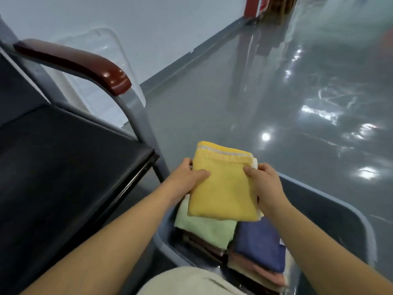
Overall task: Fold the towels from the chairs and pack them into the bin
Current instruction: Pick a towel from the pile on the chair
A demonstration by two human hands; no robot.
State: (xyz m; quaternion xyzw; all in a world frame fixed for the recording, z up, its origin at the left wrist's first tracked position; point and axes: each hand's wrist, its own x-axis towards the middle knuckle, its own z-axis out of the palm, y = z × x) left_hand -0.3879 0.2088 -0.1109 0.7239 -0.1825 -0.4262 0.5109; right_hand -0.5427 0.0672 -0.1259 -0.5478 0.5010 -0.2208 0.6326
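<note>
Towel [223, 188], L hand [189, 177], R hand [265, 184] gripping sides

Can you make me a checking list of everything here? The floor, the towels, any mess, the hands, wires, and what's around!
Surface: shiny grey floor, with a black chair seat on the left.
Job's things: a folded yellow towel is held over the grey bin. Inside, a green towel tops one stack and a blue towel tops the other, over a pink towel.
Clutter: a clear plastic sheet stands behind the chair.
Hands: the left hand and right hand each grip one side of the yellow towel.
Cables: nothing seen.
Surroundings: pale wall; red-brown armrest.
</note>
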